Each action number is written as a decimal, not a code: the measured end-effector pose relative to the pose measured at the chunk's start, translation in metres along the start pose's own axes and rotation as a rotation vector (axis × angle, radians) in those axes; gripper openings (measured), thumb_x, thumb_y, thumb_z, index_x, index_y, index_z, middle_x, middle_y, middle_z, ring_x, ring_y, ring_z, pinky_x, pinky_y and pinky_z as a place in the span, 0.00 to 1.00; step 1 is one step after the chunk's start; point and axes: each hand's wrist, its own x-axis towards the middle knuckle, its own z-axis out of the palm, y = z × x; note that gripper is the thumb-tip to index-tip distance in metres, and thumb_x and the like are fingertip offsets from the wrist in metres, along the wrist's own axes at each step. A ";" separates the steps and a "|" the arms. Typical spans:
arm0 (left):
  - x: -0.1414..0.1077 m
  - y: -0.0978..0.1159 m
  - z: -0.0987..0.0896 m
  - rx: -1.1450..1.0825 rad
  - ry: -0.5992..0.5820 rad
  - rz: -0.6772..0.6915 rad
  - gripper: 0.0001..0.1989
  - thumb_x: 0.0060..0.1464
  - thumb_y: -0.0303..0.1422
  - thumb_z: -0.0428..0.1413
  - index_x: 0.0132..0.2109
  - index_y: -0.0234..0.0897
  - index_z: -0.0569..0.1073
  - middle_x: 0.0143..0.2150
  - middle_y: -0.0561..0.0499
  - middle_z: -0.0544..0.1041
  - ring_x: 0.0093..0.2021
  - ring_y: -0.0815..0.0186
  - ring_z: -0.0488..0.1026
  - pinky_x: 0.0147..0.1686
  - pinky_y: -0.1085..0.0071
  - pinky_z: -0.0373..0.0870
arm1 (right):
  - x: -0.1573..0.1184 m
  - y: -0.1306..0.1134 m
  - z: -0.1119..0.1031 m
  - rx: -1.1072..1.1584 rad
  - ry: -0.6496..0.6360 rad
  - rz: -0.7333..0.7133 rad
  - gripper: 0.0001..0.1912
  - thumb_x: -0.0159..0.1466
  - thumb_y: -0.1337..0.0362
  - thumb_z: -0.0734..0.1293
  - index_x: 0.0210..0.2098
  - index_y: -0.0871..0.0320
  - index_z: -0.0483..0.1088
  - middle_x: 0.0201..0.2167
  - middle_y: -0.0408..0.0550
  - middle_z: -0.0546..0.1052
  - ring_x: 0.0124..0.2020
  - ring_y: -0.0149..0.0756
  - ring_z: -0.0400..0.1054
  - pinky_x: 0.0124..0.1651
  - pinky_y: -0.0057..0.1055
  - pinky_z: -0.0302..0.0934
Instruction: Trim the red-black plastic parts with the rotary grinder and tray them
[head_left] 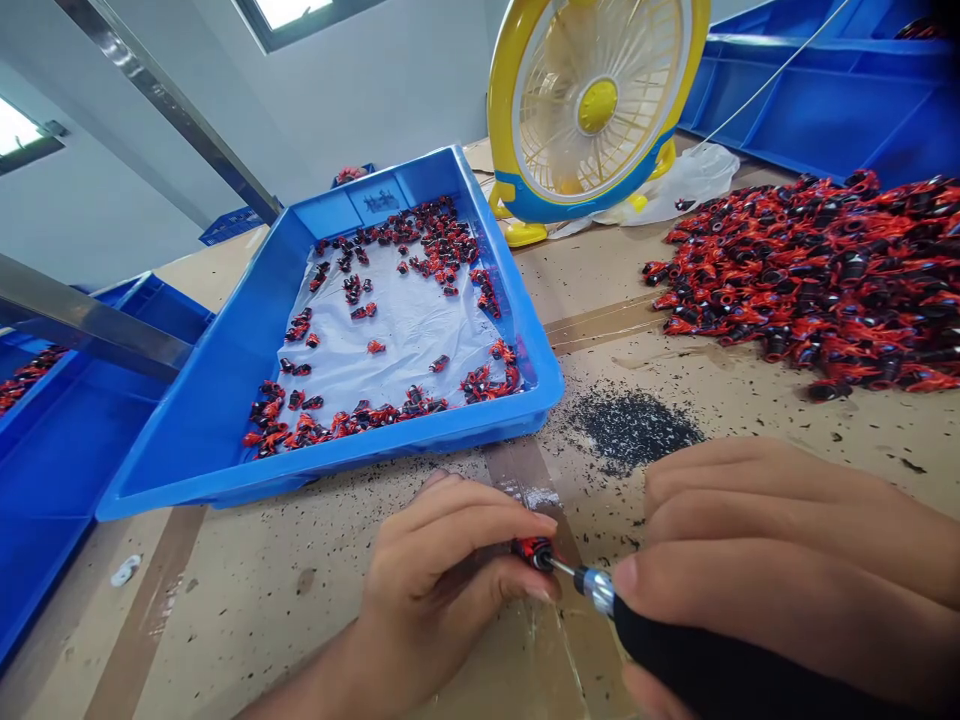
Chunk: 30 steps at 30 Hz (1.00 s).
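Note:
My left hand [450, 570] pinches a small red and black plastic part [534, 552] between thumb and fingers, with its round black end facing right. My right hand [772, 560] is wrapped round a black-handled tool [697, 650] with a silver collar and a thin metal shaft. The tip of the shaft meets the part's black end; whether it sits inside the opening I cannot tell. Just beyond my hands lies a patch of fine black shavings [634, 428] on the brown tabletop [285, 600].
A blue tray [420, 435] lined with white sheet holds many similar parts. At right is a large heap of parts [825, 280]. A yellow fan [598, 108] stands behind, near blue bins [832, 110]. More blue bins [67, 490] and a metal post [82, 320] are at left.

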 end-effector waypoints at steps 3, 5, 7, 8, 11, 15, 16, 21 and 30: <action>-0.001 0.000 0.000 -0.002 0.001 -0.006 0.10 0.68 0.41 0.68 0.45 0.38 0.87 0.35 0.49 0.90 0.32 0.66 0.85 0.35 0.73 0.80 | 0.002 -0.003 0.005 0.028 0.036 0.066 0.13 0.66 0.50 0.78 0.35 0.49 0.76 0.25 0.40 0.77 0.27 0.35 0.77 0.37 0.32 0.80; 0.000 0.001 0.001 -0.003 0.000 -0.005 0.11 0.68 0.41 0.68 0.45 0.38 0.87 0.36 0.49 0.90 0.32 0.67 0.85 0.35 0.74 0.80 | 0.003 -0.005 0.010 0.055 0.048 0.105 0.14 0.64 0.48 0.80 0.34 0.49 0.77 0.24 0.42 0.76 0.28 0.38 0.77 0.32 0.32 0.78; 0.001 0.003 0.001 0.003 -0.003 -0.001 0.12 0.69 0.42 0.67 0.45 0.37 0.86 0.36 0.49 0.90 0.32 0.68 0.85 0.35 0.75 0.79 | 0.005 -0.007 0.014 0.071 0.053 0.121 0.15 0.63 0.47 0.80 0.34 0.49 0.78 0.24 0.43 0.76 0.29 0.39 0.77 0.31 0.32 0.77; 0.002 0.004 0.001 0.009 -0.006 0.001 0.12 0.69 0.42 0.67 0.45 0.37 0.86 0.36 0.49 0.90 0.32 0.68 0.85 0.34 0.75 0.79 | 0.006 -0.008 0.016 0.075 0.056 0.126 0.15 0.62 0.47 0.80 0.34 0.49 0.78 0.24 0.43 0.76 0.29 0.39 0.77 0.31 0.32 0.77; 0.003 0.005 0.002 0.018 -0.012 0.007 0.13 0.70 0.42 0.66 0.45 0.36 0.86 0.35 0.49 0.89 0.32 0.68 0.85 0.34 0.76 0.79 | 0.005 -0.008 0.015 0.077 0.058 0.129 0.15 0.62 0.48 0.81 0.34 0.49 0.77 0.23 0.42 0.76 0.29 0.38 0.76 0.31 0.31 0.77; 0.003 0.004 0.002 0.014 -0.003 0.005 0.13 0.70 0.42 0.66 0.44 0.36 0.86 0.35 0.49 0.89 0.32 0.69 0.85 0.35 0.76 0.79 | 0.001 -0.002 0.007 0.042 0.025 0.051 0.11 0.68 0.54 0.77 0.37 0.50 0.74 0.24 0.37 0.76 0.25 0.30 0.75 0.39 0.28 0.80; 0.002 0.004 0.002 0.012 -0.001 0.005 0.13 0.70 0.43 0.66 0.44 0.36 0.86 0.36 0.49 0.89 0.33 0.69 0.85 0.35 0.76 0.79 | 0.000 0.000 0.006 0.031 0.007 0.024 0.10 0.70 0.55 0.76 0.38 0.50 0.73 0.24 0.35 0.76 0.24 0.27 0.74 0.42 0.26 0.80; 0.001 0.003 0.001 0.004 -0.005 -0.003 0.13 0.70 0.42 0.66 0.44 0.35 0.86 0.36 0.50 0.89 0.34 0.70 0.85 0.37 0.78 0.79 | -0.002 0.001 0.004 0.014 -0.033 0.021 0.08 0.73 0.56 0.72 0.43 0.49 0.70 0.25 0.31 0.76 0.25 0.22 0.74 0.46 0.22 0.80; -0.001 0.005 0.003 -0.005 -0.008 -0.024 0.15 0.70 0.43 0.66 0.44 0.34 0.86 0.35 0.51 0.89 0.34 0.72 0.84 0.39 0.81 0.78 | -0.006 0.002 0.000 0.009 -0.052 0.031 0.09 0.70 0.55 0.74 0.40 0.48 0.70 0.23 0.30 0.75 0.22 0.25 0.73 0.46 0.23 0.81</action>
